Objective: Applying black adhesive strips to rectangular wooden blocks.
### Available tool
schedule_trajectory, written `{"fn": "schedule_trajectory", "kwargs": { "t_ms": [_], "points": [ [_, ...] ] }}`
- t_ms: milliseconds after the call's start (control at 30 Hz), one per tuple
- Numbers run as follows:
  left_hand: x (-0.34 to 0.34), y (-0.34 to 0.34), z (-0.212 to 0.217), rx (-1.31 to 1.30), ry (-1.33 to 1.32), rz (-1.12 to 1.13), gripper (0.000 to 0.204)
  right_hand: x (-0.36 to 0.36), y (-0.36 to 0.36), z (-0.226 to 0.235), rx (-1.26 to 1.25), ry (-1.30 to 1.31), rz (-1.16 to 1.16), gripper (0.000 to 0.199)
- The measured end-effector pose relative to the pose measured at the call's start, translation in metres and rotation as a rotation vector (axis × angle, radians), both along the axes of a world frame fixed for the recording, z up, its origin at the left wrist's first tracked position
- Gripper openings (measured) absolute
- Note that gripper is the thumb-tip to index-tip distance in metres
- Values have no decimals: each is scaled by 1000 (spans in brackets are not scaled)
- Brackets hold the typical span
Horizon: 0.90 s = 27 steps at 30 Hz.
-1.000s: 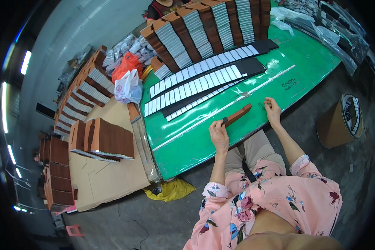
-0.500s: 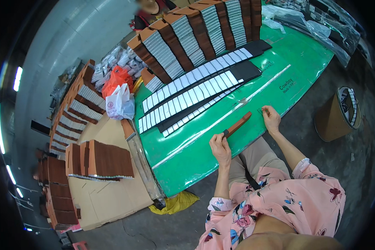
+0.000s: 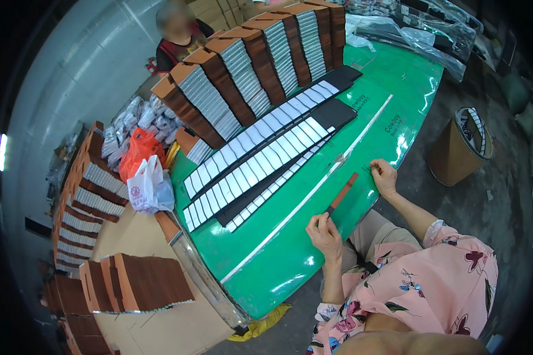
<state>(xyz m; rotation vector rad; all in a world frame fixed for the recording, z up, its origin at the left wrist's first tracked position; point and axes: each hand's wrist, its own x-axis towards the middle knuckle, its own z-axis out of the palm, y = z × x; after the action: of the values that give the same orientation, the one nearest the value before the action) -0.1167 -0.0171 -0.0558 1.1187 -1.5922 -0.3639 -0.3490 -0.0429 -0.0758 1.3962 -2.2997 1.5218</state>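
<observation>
A thin brown strip point(image 3: 343, 193) lies near the front edge of the green table point(image 3: 391, 100). My left hand point(image 3: 324, 232) pinches its near end. My right hand point(image 3: 384, 176) rests with its fingertips on the table just past the strip's far end, touching or nearly touching it. Beyond the strip, long black bands point(image 3: 331, 112) carry rows of white rectangular pieces point(image 3: 260, 160). A narrow white line point(image 3: 314, 192) runs along the table between those rows and the strip.
Stacks of brown-edged grey pieces point(image 3: 243, 71) line the table's far side, with a person point(image 3: 177, 35) behind them. More stacks point(image 3: 142, 284) sit on cardboard at left. Red and white bags point(image 3: 145, 177) lie nearby. A round brown bin point(image 3: 459, 148) stands right.
My view has shifted so the table sits lower and closer. Both hands stay at the ends of the brown strip, which has barely moved on the table.
</observation>
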Motion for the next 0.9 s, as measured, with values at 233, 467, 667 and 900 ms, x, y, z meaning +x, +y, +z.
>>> {"fn": "schedule_trajectory", "kwargs": {
  "t_ms": [233, 467, 667, 900],
  "points": [
    [0, -1, -4, -24, 13, -10, 28, 2, 1, 2, 40, 17, -29, 9],
    [1, -2, -2, -38, 22, -25, 35, 3, -2, 2, 65, 42, -60, 9],
    [3, -2, -2, -46, 23, -29, 36, 5, -2, 5, 118, 34, -85, 10],
    [4, -4, -2, -16, 36, -39, 35, 5, -5, 2, 120, 39, -96, 10]
  ]
}}
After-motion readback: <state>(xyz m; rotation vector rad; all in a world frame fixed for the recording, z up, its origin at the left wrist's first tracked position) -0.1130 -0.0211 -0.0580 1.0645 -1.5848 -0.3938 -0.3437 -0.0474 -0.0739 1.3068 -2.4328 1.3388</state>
